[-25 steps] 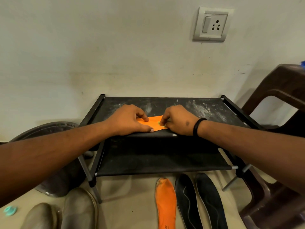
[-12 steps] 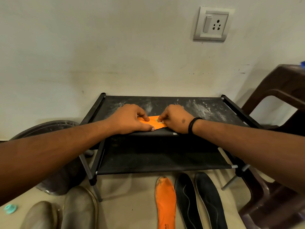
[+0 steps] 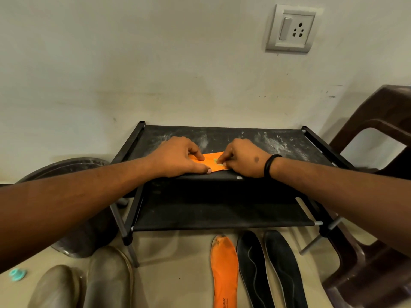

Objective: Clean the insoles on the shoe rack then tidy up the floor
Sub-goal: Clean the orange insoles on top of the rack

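Head view: at the front edge of the shoe rack (image 3: 278,141) top shelf, the left hand (image 3: 178,157) presses the orange insole (image 3: 209,160) flat to steady it, fingers laid across it, while the right hand (image 3: 243,158) pinches a small yellowish cleaning piece (image 3: 216,161) against it, apparently scrubbing.

A scuffed off-white wall (image 3: 155,63) fills the upper frame, with a switch socket (image 3: 291,28) upper right. Brown plastic chair (image 3: 378,134) at right; beige floor (image 3: 178,263) below.
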Available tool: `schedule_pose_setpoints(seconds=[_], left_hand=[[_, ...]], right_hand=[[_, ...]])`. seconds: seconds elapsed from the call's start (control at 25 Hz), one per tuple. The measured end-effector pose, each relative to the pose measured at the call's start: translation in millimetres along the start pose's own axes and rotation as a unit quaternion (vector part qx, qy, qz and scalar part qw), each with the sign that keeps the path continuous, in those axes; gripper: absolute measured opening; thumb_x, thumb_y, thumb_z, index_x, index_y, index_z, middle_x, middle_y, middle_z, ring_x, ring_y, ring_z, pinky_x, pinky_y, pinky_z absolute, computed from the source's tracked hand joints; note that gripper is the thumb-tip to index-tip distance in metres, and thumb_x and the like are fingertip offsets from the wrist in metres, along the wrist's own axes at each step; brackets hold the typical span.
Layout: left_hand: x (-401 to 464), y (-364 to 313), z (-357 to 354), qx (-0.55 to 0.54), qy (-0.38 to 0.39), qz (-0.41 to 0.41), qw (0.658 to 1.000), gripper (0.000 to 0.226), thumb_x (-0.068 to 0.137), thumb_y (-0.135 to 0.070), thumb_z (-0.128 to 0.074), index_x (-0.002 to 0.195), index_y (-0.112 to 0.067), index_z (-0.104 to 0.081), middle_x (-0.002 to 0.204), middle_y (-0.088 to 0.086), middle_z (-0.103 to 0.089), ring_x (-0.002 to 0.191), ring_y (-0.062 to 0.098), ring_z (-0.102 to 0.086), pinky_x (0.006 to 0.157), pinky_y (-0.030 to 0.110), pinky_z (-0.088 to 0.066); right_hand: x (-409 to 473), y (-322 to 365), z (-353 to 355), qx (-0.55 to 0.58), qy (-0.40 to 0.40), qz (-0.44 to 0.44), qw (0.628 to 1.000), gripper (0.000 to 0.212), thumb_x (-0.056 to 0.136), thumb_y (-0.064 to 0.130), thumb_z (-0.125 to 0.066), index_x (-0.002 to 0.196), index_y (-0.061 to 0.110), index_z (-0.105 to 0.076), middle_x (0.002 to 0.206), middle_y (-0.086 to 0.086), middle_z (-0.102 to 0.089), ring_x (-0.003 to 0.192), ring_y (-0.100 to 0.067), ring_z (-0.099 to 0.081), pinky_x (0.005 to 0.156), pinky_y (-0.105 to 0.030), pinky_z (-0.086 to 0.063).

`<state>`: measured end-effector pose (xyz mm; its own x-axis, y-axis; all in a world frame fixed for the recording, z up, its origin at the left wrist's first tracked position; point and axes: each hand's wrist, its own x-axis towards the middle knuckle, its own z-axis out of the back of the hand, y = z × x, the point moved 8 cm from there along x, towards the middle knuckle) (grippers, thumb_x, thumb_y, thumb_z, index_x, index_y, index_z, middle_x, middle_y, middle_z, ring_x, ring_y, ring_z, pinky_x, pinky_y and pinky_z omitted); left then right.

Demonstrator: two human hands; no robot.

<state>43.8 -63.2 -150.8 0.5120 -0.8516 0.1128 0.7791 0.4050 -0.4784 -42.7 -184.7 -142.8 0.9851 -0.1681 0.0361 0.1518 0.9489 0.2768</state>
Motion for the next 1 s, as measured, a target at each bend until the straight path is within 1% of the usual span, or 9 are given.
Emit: schedule_pose_setpoints(seconds=[0.08, 0.2, 0.28, 0.44, 0.52, 0.68, 0.76, 0.92, 1.0], left_hand=[[0.5, 0.3, 0.2, -0.008, -0.005, 0.000, 1.000, 0.041, 0.074, -0.056, -0.080, 0.103, -0.028, -0.078, 0.111, -0.013, -0.069, 0.103, 0.007, -0.061, 0.096, 0.040, -0.052], [-0.2, 0.0, -0.4, -0.009, -0.006, -0.002, 1.000, 0.045, 0.072, -0.060, -0.079, 0.103, -0.027, -0.078, 0.112, -0.012, -0.070, 0.104, 0.007, -0.061, 0.096, 0.040, -0.052], [-0.6, -0.5, 0.3, -0.009, -0.004, -0.004, 1.000, 0.043, 0.074, -0.057, -0.080, 0.104, -0.026, -0.078, 0.112, -0.011, -0.070, 0.104, 0.007, -0.061, 0.095, 0.039, -0.053], [-0.6, -1.1, 0.1, -0.008, 0.003, -0.007, 1.000, 0.041, 0.076, -0.054, -0.080, 0.106, -0.025, -0.078, 0.113, -0.010, -0.069, 0.101, 0.007, -0.061, 0.093, 0.035, -0.053], [-0.2, -0.6, 0.1, -0.006, 0.000, -0.005, 1.000, 0.041, 0.075, -0.055, -0.080, 0.105, -0.026, -0.078, 0.112, -0.010, -0.069, 0.102, 0.007, -0.061, 0.094, 0.038, -0.053], [0.4, 0.5, 0.2, -0.007, -0.005, 0.001, 1.000, 0.047, 0.070, -0.063, -0.078, 0.102, -0.029, -0.078, 0.110, -0.011, -0.069, 0.103, 0.008, -0.061, 0.096, 0.042, -0.053], [0.0, -0.8, 0.2, -0.005, -0.002, 0.002, 1.000, 0.051, 0.067, -0.065, -0.076, 0.103, -0.028, -0.077, 0.110, -0.010, -0.068, 0.103, 0.009, -0.060, 0.096, 0.042, -0.052], [0.3, -0.7, 0.1, -0.011, 0.004, -0.005, 1.000, 0.040, 0.076, -0.053, -0.080, 0.105, -0.025, -0.077, 0.110, -0.010, -0.067, 0.102, 0.008, -0.060, 0.095, 0.039, -0.052], [0.3, -1.1, 0.7, -0.008, 0.002, -0.007, 1.000, 0.040, 0.077, -0.052, -0.080, 0.105, -0.025, -0.077, 0.110, -0.010, -0.067, 0.103, 0.008, -0.059, 0.095, 0.037, -0.052]], right_hand=[[2.1, -17.9, 6.2, 0.010, 0.001, -0.024, 1.000, 0.025, 0.089, 0.006, -0.062, 0.109, 0.013, -0.075, 0.114, -0.003, -0.072, 0.107, -0.016, -0.065, 0.089, -0.013, -0.040], [3.3, -50.4, 16.8, -0.011, -0.022, -0.084, 0.996, 0.022, 0.090, 0.008, -0.063, 0.108, 0.011, -0.075, 0.113, -0.005, -0.073, 0.105, -0.018, -0.067, 0.096, -0.023, -0.046], [2.1, -49.2, 15.8, -0.027, -0.026, -0.086, 0.996, 0.024, 0.089, 0.006, -0.060, 0.107, 0.010, -0.075, 0.113, -0.006, -0.073, 0.105, -0.020, -0.067, 0.100, -0.028, -0.048], [-4.5, -15.2, 2.1, 0.003, -0.002, -0.032, 0.999, 0.027, 0.088, 0.001, -0.058, 0.105, 0.009, -0.076, 0.113, -0.004, -0.073, 0.108, -0.016, -0.065, 0.094, -0.017, -0.042], [-6.9, -16.9, 4.0, 0.020, 0.008, -0.029, 0.999, 0.025, 0.088, 0.002, -0.061, 0.105, 0.012, -0.077, 0.112, -0.002, -0.073, 0.107, -0.014, -0.064, 0.092, -0.016, -0.041], [-5.1, -56.3, 20.5, -0.014, -0.028, -0.095, 0.995, 0.023, 0.087, 0.005, -0.062, 0.099, 0.015, -0.078, 0.108, -0.002, -0.074, 0.102, -0.020, -0.066, 0.097, -0.030, -0.050], [-4.8, -59.7, 21.0, -0.034, -0.034, -0.109, 0.993, 0.023, 0.086, 0.005, -0.061, 0.097, 0.014, -0.079, 0.106, -0.004, -0.074, 0.100, -0.021, -0.067, 0.097, -0.034, -0.051], [-6.6, -21.8, 5.9, -0.011, -0.015, -0.052, 0.999, 0.026, 0.084, -0.001, -0.057, 0.096, 0.010, -0.078, 0.103, -0.005, -0.075, 0.098, -0.018, -0.067, 0.095, -0.029, -0.051], [-6.7, -5.5, -0.6, -0.014, -0.002, -0.018, 1.000, 0.027, 0.084, -0.001, -0.057, 0.098, 0.011, -0.078, 0.105, -0.004, -0.074, 0.099, -0.018, -0.067, 0.095, -0.032, -0.052]])
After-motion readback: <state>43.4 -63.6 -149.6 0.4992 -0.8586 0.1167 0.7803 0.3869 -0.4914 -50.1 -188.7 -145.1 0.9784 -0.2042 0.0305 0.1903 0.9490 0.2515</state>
